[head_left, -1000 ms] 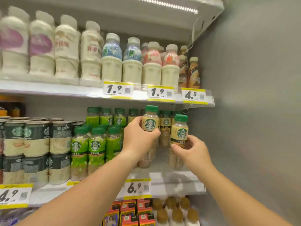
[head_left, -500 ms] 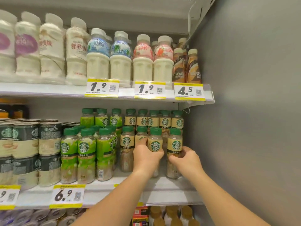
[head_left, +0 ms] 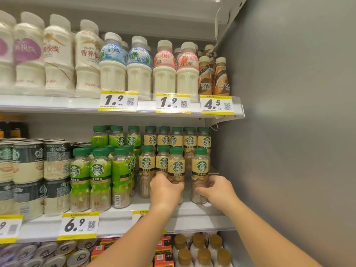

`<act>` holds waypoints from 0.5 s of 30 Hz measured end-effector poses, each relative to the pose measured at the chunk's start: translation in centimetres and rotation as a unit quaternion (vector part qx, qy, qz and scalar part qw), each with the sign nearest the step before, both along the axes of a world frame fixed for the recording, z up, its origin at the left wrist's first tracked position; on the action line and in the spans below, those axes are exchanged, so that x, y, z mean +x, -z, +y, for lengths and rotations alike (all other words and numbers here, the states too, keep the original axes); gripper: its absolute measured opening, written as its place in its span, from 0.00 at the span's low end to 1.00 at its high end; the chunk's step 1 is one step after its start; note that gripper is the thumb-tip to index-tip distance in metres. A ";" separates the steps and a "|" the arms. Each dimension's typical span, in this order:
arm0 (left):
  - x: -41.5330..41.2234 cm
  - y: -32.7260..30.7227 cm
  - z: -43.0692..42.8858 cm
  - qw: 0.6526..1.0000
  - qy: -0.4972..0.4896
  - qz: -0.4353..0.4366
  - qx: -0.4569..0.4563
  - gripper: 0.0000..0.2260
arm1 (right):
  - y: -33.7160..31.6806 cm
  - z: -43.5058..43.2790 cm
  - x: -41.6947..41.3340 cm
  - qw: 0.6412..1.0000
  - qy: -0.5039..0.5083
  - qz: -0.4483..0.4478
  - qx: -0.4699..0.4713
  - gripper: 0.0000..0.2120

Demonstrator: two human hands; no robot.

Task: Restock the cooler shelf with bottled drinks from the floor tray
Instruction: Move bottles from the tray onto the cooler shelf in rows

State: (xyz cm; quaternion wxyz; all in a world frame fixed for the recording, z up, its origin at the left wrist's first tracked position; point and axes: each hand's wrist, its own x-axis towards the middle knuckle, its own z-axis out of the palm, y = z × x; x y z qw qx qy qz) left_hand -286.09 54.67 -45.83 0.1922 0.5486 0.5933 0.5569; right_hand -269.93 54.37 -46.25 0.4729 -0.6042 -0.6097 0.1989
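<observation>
Two tan-labelled coffee bottles with green caps stand upright at the right front of the middle cooler shelf (head_left: 194, 214). My left hand (head_left: 166, 189) wraps the lower half of the left bottle (head_left: 175, 166). My right hand (head_left: 217, 188) grips the lower half of the right bottle (head_left: 200, 167), next to the cooler's side wall. Both bottle bases rest on the shelf or just above it; my hands hide the contact. More tan bottles (head_left: 147, 162) stand behind and to the left. The floor tray is out of view.
Green-labelled bottles (head_left: 100, 174) and stacked cans (head_left: 55, 170) fill the shelf's left part. Milk drinks (head_left: 113, 64) and brown coffee bottles (head_left: 221, 78) line the upper shelf. The grey cooler wall (head_left: 289, 132) bounds the right. Bottles and cans sit on the shelf below (head_left: 198, 251).
Both hands have brought the two bottles down from mid-air and forward to the shelf's front row. The view has shifted, so the shelves appear further right.
</observation>
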 end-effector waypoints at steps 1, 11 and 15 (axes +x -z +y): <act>-0.1 0.1 -0.1 1.000 -0.003 -0.005 -0.003 0.13 | 0.0 0.1 -0.1 1.000 0.002 -0.002 0.001 0.11; 1.4 0.1 1.2 0.997 -0.037 0.067 0.009 0.13 | 0.5 2.5 -0.6 1.000 -0.003 0.013 0.006 0.10; 1.8 0.0 1.6 0.996 -0.046 0.072 0.003 0.13 | 0.7 3.2 -0.5 0.999 -0.013 0.021 0.021 0.09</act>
